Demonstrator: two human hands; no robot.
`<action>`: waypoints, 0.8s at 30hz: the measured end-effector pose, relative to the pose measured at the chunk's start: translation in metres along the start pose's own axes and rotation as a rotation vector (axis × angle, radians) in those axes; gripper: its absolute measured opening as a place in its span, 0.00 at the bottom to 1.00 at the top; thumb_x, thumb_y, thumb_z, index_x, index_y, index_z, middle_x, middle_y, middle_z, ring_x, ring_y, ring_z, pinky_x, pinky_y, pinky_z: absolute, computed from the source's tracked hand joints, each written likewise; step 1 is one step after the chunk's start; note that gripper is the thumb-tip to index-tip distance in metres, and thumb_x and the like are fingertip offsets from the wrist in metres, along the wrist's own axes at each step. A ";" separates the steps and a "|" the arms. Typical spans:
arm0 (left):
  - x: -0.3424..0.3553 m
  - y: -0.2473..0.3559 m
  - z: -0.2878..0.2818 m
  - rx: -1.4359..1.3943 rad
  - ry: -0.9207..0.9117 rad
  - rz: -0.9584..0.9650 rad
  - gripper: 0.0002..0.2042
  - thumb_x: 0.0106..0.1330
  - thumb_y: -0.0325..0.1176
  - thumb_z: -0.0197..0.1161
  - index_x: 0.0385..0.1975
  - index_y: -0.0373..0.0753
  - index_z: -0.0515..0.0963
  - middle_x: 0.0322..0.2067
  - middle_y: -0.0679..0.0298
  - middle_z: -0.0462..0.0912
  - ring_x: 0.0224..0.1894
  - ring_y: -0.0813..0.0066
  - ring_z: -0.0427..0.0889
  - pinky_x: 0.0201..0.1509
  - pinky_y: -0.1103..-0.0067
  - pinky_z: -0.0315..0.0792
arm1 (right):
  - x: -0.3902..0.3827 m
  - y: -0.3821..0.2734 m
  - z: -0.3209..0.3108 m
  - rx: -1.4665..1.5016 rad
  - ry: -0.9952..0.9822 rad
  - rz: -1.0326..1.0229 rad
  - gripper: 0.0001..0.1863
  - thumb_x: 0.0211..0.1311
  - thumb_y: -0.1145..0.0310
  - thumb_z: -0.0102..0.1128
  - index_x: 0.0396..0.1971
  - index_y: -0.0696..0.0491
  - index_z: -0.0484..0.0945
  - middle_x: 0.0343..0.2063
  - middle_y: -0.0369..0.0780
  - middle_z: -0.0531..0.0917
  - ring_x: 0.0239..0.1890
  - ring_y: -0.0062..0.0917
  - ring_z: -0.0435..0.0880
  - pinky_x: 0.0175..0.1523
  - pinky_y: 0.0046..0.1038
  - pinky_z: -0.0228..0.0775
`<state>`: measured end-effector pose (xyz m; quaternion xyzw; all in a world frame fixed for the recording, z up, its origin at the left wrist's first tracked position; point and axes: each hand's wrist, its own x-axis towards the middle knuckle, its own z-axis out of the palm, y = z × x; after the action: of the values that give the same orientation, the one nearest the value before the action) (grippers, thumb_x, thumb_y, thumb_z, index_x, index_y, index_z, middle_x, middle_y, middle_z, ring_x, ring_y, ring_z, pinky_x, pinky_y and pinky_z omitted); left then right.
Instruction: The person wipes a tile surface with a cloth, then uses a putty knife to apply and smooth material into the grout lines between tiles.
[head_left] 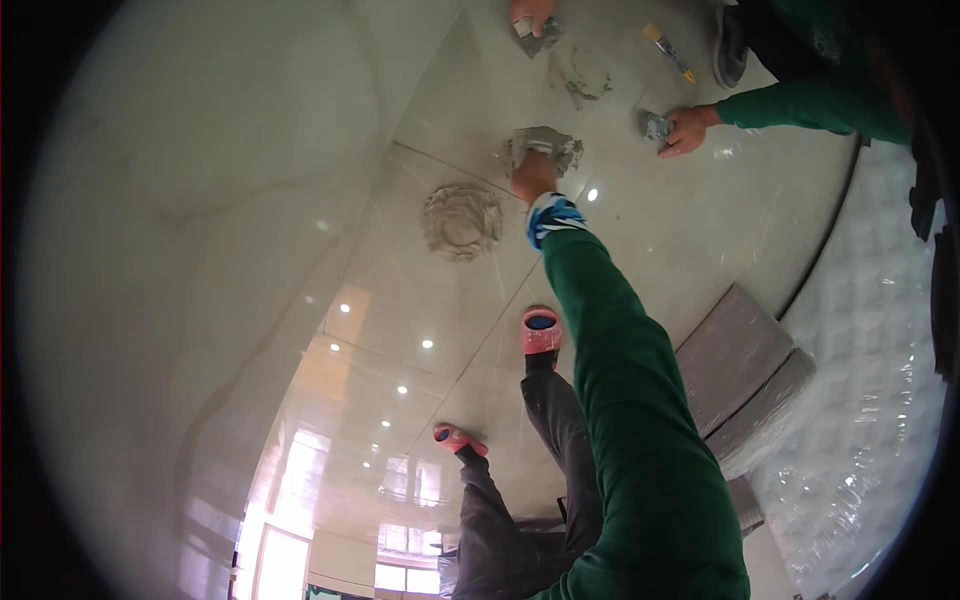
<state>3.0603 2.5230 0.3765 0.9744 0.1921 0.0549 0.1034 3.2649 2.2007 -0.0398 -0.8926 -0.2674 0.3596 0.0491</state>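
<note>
My right hand [535,178], below a blue-and-white patterned cuff and a green sleeve, reaches out over the glossy pale tiles [500,300]. It is closed at a smear of wet grey paste [560,145]. Its fingertips and whatever it grips are hidden by the hand and the paste. Just left of it lies a round, swirled mound of grey paste [462,222]. Thinner paste marks [585,85] curve across the surface farther off. My left hand is out of the picture.
A co-worker's hand [686,130] holds a paste-coated grey piece at the right. Another person's hand [532,12] grips a scraper [538,38] at the top. A brush [668,52] lies between them. Grey panels [745,360] and plastic-wrapped padding [850,420] stand at the right.
</note>
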 end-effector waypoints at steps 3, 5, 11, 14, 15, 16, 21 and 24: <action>0.008 0.002 0.006 -0.003 0.005 -0.006 0.23 0.65 0.53 0.59 0.42 0.34 0.77 0.75 0.39 0.54 0.76 0.37 0.55 0.76 0.54 0.55 | 0.021 0.038 -0.010 -0.365 -0.027 -0.149 0.24 0.65 0.66 0.58 0.55 0.67 0.77 0.57 0.56 0.79 0.61 0.48 0.79 0.64 0.43 0.72; 0.004 0.001 0.006 0.004 0.008 -0.006 0.23 0.65 0.53 0.59 0.42 0.34 0.77 0.75 0.39 0.54 0.76 0.37 0.55 0.76 0.54 0.55 | 0.037 0.038 -0.008 -0.177 -0.097 0.148 0.23 0.67 0.65 0.57 0.56 0.66 0.77 0.57 0.55 0.79 0.61 0.46 0.79 0.64 0.43 0.72; -0.037 -0.003 -0.021 0.008 -0.015 -0.013 0.24 0.66 0.53 0.59 0.43 0.35 0.77 0.75 0.39 0.54 0.76 0.36 0.55 0.75 0.53 0.56 | 0.019 -0.039 0.032 -0.216 0.143 0.116 0.22 0.67 0.63 0.57 0.53 0.64 0.78 0.56 0.52 0.80 0.58 0.45 0.81 0.62 0.43 0.73; -0.069 0.004 -0.053 0.026 -0.030 -0.032 0.24 0.66 0.53 0.59 0.44 0.35 0.76 0.75 0.38 0.54 0.76 0.36 0.55 0.75 0.53 0.56 | -0.002 -0.046 0.024 -0.056 0.127 0.030 0.20 0.65 0.66 0.56 0.51 0.64 0.80 0.53 0.55 0.83 0.55 0.47 0.82 0.62 0.42 0.74; -0.084 0.008 -0.067 0.035 -0.043 -0.038 0.24 0.66 0.53 0.59 0.44 0.35 0.76 0.75 0.38 0.54 0.76 0.36 0.55 0.75 0.53 0.56 | -0.010 -0.042 0.017 0.090 0.011 0.036 0.20 0.65 0.67 0.55 0.52 0.63 0.79 0.52 0.56 0.83 0.56 0.50 0.81 0.62 0.43 0.74; -0.098 0.011 -0.081 0.041 -0.047 -0.048 0.24 0.66 0.53 0.59 0.44 0.35 0.76 0.75 0.38 0.54 0.76 0.36 0.55 0.75 0.53 0.56 | -0.015 -0.035 0.007 0.095 0.040 -0.006 0.20 0.65 0.67 0.55 0.52 0.63 0.79 0.52 0.56 0.83 0.56 0.50 0.81 0.62 0.43 0.74; -0.194 0.029 -0.160 0.108 -0.087 -0.122 0.24 0.66 0.54 0.59 0.45 0.35 0.76 0.75 0.38 0.54 0.76 0.36 0.55 0.74 0.53 0.57 | -0.064 0.022 -0.033 0.367 0.061 -0.024 0.24 0.65 0.67 0.51 0.62 0.51 0.75 0.52 0.58 0.82 0.57 0.56 0.79 0.62 0.48 0.72; -0.248 0.042 -0.195 0.149 -0.110 -0.167 0.24 0.66 0.54 0.59 0.46 0.35 0.76 0.75 0.38 0.54 0.76 0.36 0.55 0.74 0.53 0.57 | -0.061 0.063 -0.048 0.320 0.208 -0.030 0.23 0.67 0.65 0.52 0.61 0.52 0.76 0.51 0.58 0.83 0.56 0.56 0.79 0.62 0.48 0.72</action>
<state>2.8187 2.4245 0.5586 0.9615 0.2701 -0.0218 0.0454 3.2887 2.1205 0.0157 -0.9017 -0.2135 0.3025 0.2232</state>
